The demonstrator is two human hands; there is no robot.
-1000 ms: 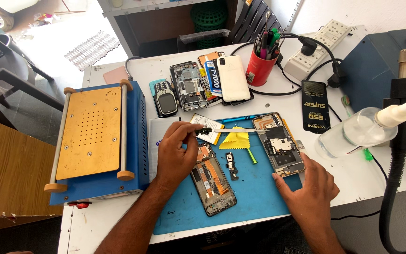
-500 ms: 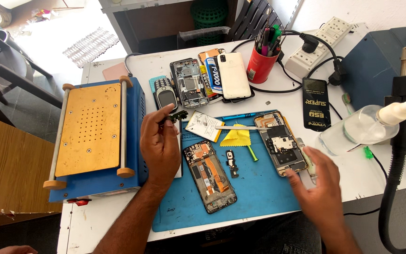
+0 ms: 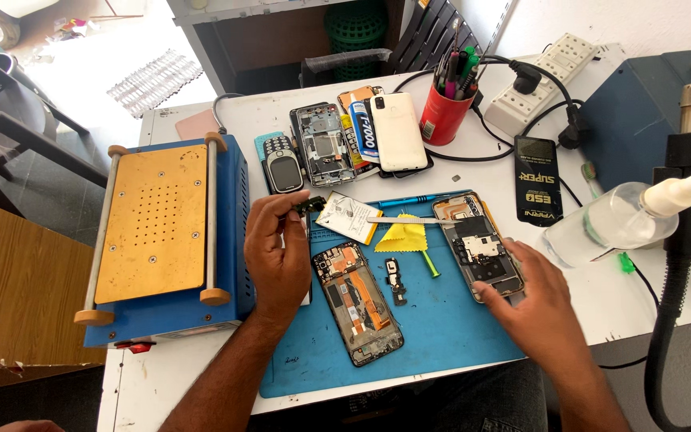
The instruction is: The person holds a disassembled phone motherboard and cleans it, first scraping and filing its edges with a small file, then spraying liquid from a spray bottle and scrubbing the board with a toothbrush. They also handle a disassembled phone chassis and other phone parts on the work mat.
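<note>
1. I watched the left hand point(image 3: 277, 256) at the centre left of the frame – its grip pinched a small dark component point(image 3: 310, 205) between thumb and fingertips, lifted just above the upper left corner of the blue mat point(image 3: 441, 336).
2. To do this step well, I judged the pinch had to stay light and at the part's edges, with the piece kept level and over the mat, so that it would land there if it slipped.
3. The left wrist was bent slightly, the forearm running up from the lower edge of the frame, the fingers curled toward the small keypad phone point(image 3: 283, 162).
4. The right hand point(image 3: 533, 300) lay at the lower right, palm down, fingers spread and resting against the lower edge of the opened phone point(image 3: 477, 244) – steadying it, as I read it. It was slightly blurred, so I could not tell whether it gripped anything.
5. Between the hands lay a second opened phone point(image 3: 357, 300) with an orange flex showing, a small black part point(image 3: 394, 278) beside it, and a yellow cloth point(image 3: 401, 236) just above.
6. I judged that keeping the right hand planted would hold the phone steady while the left worked.
</note>
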